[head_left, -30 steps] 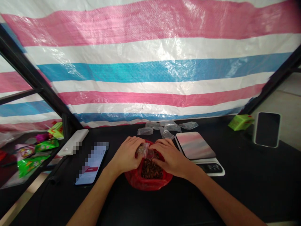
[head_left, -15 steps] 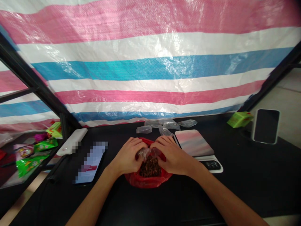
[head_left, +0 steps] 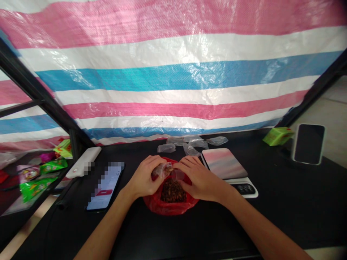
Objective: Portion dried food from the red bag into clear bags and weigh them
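Note:
A red plastic bag [head_left: 157, 206] lies open on the black table [head_left: 271, 216], full of dark brown bits [head_left: 172, 191]. Both hands hover over its mouth. My left hand [head_left: 145, 177] pinches a small clear plastic pouch [head_left: 162, 169] at its left side. My right hand [head_left: 199, 177] is closed on a small clear scoop or cup [head_left: 176, 174] held against the pouch's opening; I cannot make it out well.
A digital scale [head_left: 226, 168] with a shiny plate sits right of the bag. Several empty clear pouches [head_left: 189, 144] lie behind it. A phone [head_left: 104, 186] and white power bank [head_left: 82, 162] lie left. A green box [head_left: 278, 136] and upright phone [head_left: 309, 143] stand far right. Snack packets [head_left: 35, 184] fill the left shelf.
The hands dipped the pouch down to the brown bits, then lifted it slightly; the left hand now holds the pouch higher and more to the left.

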### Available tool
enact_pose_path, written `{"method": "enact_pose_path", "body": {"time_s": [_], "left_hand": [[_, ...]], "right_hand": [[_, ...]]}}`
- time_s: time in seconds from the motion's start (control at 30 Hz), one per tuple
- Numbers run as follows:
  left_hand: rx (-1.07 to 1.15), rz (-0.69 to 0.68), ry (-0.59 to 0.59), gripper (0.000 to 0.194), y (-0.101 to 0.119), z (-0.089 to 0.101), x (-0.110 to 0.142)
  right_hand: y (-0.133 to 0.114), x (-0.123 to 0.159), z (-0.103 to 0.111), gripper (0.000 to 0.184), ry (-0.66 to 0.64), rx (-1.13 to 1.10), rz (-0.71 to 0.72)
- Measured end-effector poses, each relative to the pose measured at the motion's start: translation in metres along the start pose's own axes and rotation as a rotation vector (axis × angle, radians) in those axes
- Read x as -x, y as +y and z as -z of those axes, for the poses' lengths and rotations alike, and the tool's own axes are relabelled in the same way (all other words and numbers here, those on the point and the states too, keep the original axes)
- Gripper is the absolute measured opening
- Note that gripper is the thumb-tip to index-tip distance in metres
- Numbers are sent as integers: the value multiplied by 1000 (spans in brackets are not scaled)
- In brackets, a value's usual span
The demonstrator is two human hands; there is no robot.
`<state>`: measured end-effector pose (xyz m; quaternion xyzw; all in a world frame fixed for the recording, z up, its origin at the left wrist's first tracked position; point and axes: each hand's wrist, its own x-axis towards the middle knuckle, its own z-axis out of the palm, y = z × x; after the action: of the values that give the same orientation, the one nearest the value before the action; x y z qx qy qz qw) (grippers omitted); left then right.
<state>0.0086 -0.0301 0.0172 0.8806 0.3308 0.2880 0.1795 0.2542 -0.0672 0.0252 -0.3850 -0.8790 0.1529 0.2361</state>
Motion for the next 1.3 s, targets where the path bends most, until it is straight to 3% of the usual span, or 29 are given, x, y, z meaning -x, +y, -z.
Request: {"method": "enact_pose_path", "body": {"time_s": [0.1, 0.17, 0.27, 0.43, 0.53, 0.73, 0.8, 0.93, 1.1, 1.17, 1.3], "left_hand": [[160, 60, 113, 20, -2, 1, 2], [284, 110, 136, 22, -1, 0, 2], [388, 132, 103, 24, 8, -5, 1], [379, 96, 4, 32, 23, -16, 1], [362, 113, -2, 37, 26, -21, 2], [307, 88, 33, 55, 14, -18, 3], [277, 87, 80, 46, 6, -18, 2], [192, 188, 228, 33, -13, -16, 0], [110, 287, 356, 34, -34, -12, -1], [92, 285, 360, 34, -37, -12, 0], [87, 275, 338, 34, -37, -14, 0]], "right_hand": [[-4, -1, 2, 56, 22, -73, 35], [-7, -2, 3, 55, 110, -100, 35], [-9, -2, 3, 41, 226, -94, 27], [-8, 0, -4, 21, 267, -49, 131], [-7, 1, -4, 14, 374, -77, 144], [4, 8, 26, 9, 589, -354, 68], [17, 14, 42, 8, 638, -362, -9], [53, 26, 65, 12, 490, -164, -252], [94, 38, 68, 10, 229, 27, -441], [105, 41, 65, 17, 237, 68, -421], [120, 43, 61, 30, 437, 67, -405]]}}
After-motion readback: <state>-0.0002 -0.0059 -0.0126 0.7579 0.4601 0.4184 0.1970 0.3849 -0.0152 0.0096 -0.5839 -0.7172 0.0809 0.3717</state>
